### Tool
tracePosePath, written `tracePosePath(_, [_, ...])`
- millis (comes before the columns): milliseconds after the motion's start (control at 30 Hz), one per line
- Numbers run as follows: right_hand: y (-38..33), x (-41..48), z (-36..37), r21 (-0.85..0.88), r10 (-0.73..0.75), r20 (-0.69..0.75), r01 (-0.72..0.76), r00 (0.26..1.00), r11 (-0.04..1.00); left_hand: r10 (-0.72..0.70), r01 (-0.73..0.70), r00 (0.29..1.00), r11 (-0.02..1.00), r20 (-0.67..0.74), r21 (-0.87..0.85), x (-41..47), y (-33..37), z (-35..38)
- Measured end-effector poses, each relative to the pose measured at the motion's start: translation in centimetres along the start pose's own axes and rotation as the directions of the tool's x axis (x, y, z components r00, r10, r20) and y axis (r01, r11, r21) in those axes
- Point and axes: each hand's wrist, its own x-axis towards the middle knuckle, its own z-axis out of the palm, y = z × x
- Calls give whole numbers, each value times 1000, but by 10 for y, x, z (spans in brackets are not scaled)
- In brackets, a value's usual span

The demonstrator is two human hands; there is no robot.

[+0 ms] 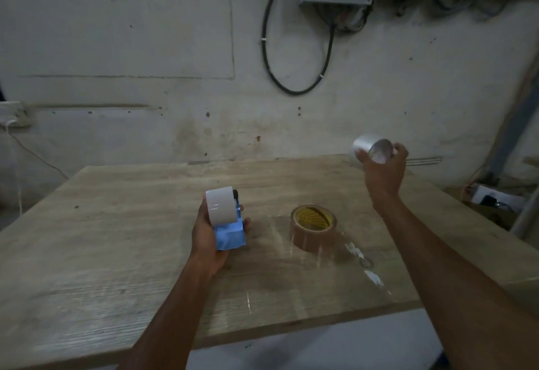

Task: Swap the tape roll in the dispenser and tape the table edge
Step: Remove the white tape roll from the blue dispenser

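While the left hand [210, 232] clamps the blue dispenser [229, 234], white roll [220, 205] mounted, near centre, the right hand [383, 165] grips a clear roll [372, 148] aloft, far right. Rolls judged light, stiff, slick-faced; best held across the rim. Brown roll [313, 228] rests on table [116, 238].

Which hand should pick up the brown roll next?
Probably the right hand: the brown roll lies on its side of the table, but it must first put down the silvery roll. The left hand grips the dispenser.
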Motion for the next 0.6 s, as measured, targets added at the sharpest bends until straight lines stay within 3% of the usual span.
tracePosePath(200, [27, 20, -25, -469, -47, 131, 104, 990, 877, -51, 64, 991, 993, 124, -100, 11, 1, -9])
tracePosePath(333, [61, 47, -28, -721, 64, 209, 110, 976, 685, -3, 17, 990, 996, 142, -93, 9, -1, -5])
tracePosePath(467, [89, 64, -24, -837, 161, 255, 134, 953, 530, -27, 45, 989, 992, 148, -118, 8, -1, -7])
tracePosePath(600, [78, 47, -28, -861, 214, 290, 156, 933, 484, -28, 45, 989, 992, 142, -122, 6, 0, -5])
